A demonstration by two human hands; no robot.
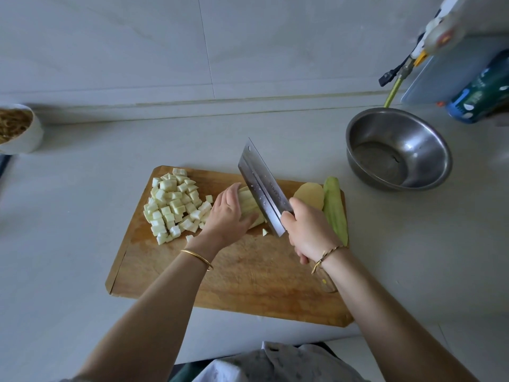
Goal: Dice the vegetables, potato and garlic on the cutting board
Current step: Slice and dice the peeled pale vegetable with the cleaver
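A wooden cutting board (pixel 248 277) lies on the pale counter. On its left end is a heap of pale diced vegetable cubes (pixel 176 205). My left hand (pixel 228 216) presses down on a bundle of pale vegetable strips (pixel 250 206) at the board's middle, fingers curled over them. My right hand (pixel 308 230) grips the handle of a steel cleaver (pixel 263 188), whose blade stands against the right side of the strips. A peeled potato half (pixel 309 197) and a peeled green vegetable length (pixel 336 208) lie at the board's right edge. No garlic is visible.
An empty steel bowl (pixel 396 150) stands right of the board. A white bowl of brown shreds (pixel 19 128) sits at the far left. A blue-green bottle (pixel 484 95), a clear lidded box (pixel 451 70) and a gas hose fitting (pixel 399 73) are at the back right by the wall.
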